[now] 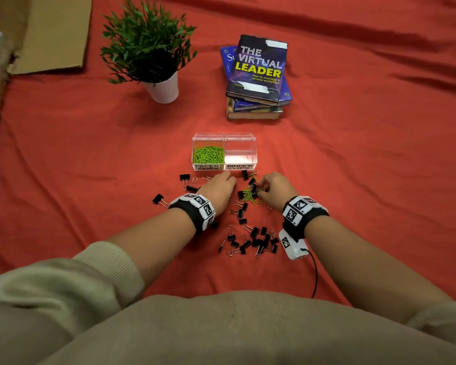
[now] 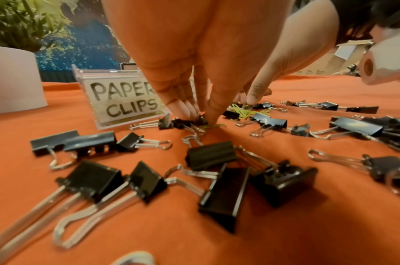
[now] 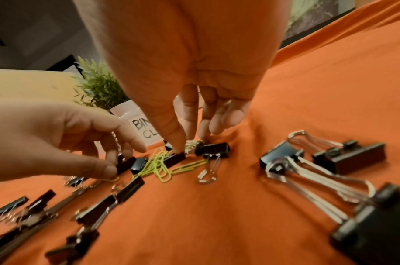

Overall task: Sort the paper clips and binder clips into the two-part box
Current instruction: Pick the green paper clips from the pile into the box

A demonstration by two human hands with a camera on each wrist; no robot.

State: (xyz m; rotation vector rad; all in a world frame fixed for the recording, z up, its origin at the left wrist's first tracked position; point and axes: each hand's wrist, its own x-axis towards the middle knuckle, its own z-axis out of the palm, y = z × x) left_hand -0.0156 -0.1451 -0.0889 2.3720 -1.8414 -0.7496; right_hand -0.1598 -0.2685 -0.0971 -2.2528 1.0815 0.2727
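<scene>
The clear two-part box (image 1: 252, 143) stands on the red cloth. Its PAPER CLIPS half (image 1: 208, 155) holds green paper clips and its BINDER CLIPS half (image 1: 240, 155) holds nothing. Just in front lies a tangle of green paper clips (image 1: 248, 195) mixed with black binder clips (image 1: 258, 242), which also spread toward me. My left hand (image 2: 201, 117) is fingers-down in front of the box, pinching a lone green paper clip (image 2: 215, 126) beside a small binder clip. My right hand (image 3: 192, 143) has thumb and forefinger pinched into the paper clip tangle (image 3: 160, 166).
A potted plant (image 1: 148, 48) and a stack of books (image 1: 256, 75) stand behind the box. Cardboard (image 1: 50, 32) lies at the far left. More binder clips (image 1: 184, 177) lie left of my left hand. A black cable (image 1: 315, 275) trails from my right wrist.
</scene>
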